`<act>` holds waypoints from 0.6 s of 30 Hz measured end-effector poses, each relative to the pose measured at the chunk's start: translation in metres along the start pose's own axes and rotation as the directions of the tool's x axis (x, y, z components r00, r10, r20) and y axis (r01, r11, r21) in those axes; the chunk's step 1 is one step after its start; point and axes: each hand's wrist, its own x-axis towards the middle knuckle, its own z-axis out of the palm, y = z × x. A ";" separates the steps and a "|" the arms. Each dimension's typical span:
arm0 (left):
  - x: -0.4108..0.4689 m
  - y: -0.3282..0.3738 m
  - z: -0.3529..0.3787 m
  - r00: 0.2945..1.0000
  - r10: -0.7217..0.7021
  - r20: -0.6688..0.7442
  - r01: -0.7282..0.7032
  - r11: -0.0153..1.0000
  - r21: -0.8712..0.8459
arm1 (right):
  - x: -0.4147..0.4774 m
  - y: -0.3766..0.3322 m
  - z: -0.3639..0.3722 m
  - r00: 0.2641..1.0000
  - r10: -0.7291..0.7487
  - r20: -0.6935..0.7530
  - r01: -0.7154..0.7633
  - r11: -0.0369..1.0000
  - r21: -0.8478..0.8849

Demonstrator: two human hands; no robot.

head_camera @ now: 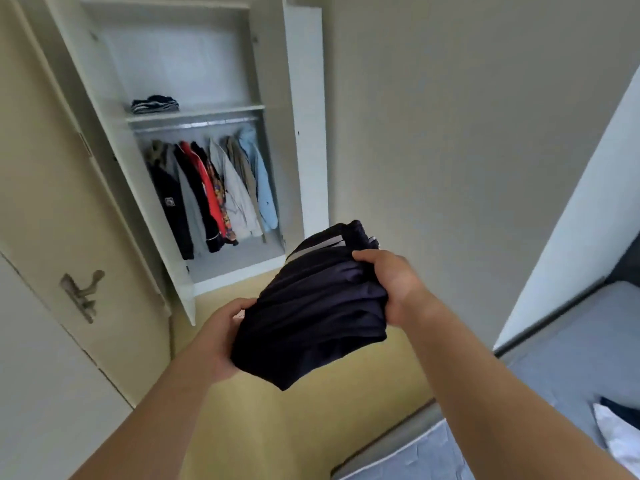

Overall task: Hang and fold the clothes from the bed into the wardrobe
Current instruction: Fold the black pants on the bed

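A folded dark navy garment was held in the air between both hands, above the yellow floor and in front of the open wardrobe, not touching either. A pale grey stripe showed at its far end, and its folds lay in loose ridges across the top. The left grip was grasping the near left edge of the bundle, with the thumb at the upper edge and the fingers hidden beneath the cloth. The right grip was grasping the right side, its fingers curled over the top of the fabric. Both bare forearms reached forward from the lower corners of the view. Inside the wardrobe, a small stack of folded dark clothes sat on the left part of the shelf. Just under the shelf ran a metal rail, and a row of hanging clothes filled the space below it, among them a red piece, a white jacket and a light blue jacket at the right end. A cream door with a metal handle stood to the left of the wardrobe. At the right lay the bed with its grey cover, and something white rested on its near corner, too cut off to identify.
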 end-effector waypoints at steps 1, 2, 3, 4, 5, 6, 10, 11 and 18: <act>0.001 0.013 -0.008 1.000 0.003 -0.009 -0.004 1.000 -0.028 | 0.005 -0.010 0.018 1.000 -0.018 0.018 0.018 1.000 -0.004; 0.003 0.026 -0.016 1.000 0.019 -0.015 -0.020 0.999 -0.041 | 0.011 -0.019 0.036 0.999 -0.034 0.036 0.034 0.999 -0.005; 0.007 0.040 -0.023 0.999 0.050 -0.020 -0.051 0.998 -0.040 | 0.018 -0.026 0.052 0.997 -0.048 0.053 0.048 0.999 -0.005; 0.013 0.054 -0.031 0.995 0.099 -0.027 -0.100 0.995 -0.026 | 0.027 -0.033 0.068 0.996 -0.060 0.066 0.061 0.998 -0.003; 0.021 0.070 -0.040 0.985 0.165 -0.046 -0.165 0.986 -0.005 | 0.037 -0.039 0.084 0.994 -0.068 0.080 0.069 0.998 0.001; 0.028 0.086 -0.049 0.973 0.226 -0.054 -0.225 0.974 0.020 | 0.048 -0.044 0.100 0.993 -0.072 0.096 0.072 0.997 0.005; 0.064 0.148 -0.096 0.942 0.306 0.138 -0.312 0.950 0.027 | 0.101 -0.061 0.158 0.984 -0.082 0.156 0.079 0.997 0.024; 0.074 0.163 -0.108 0.935 0.303 0.182 -0.312 0.950 0.020 | 0.114 -0.064 0.170 0.982 -0.081 0.170 0.077 0.997 0.031; 0.128 0.256 -0.152 0.927 0.342 0.157 -0.346 0.938 0.001 | 0.204 -0.093 0.236 0.973 -0.063 0.223 0.060 0.998 0.019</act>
